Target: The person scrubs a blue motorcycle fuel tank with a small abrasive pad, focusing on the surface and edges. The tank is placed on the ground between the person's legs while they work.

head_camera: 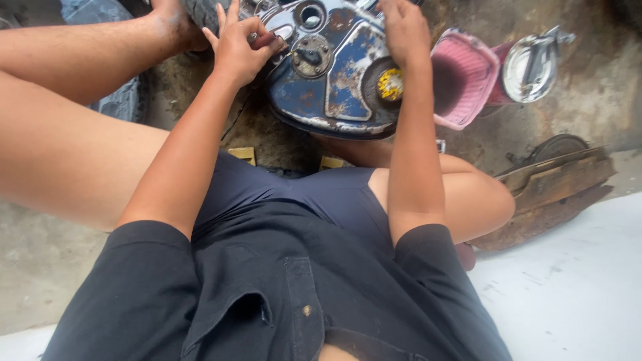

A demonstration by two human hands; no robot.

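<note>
Dark shirt (pixel 267 294) above stained concrete floor (pixel 602 87)

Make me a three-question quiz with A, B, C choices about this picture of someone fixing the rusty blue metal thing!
1. Where is the pink basket?
A. right of the blue metal cover
B. on the person's lap
C. left of the tyre

2. What colour is the round mark on the cover?
A. green
B. yellow
C. white

3. What is the left hand doing?
A. hanging free
B. holding the basket
C. pinching a small part at the cover's edge

Answers: 1 A, the basket sits beside the cover's right side. 2 B, it shows yellow. 3 C, the fingers are closed at the cover's rim; the right hand rests on top.
</note>
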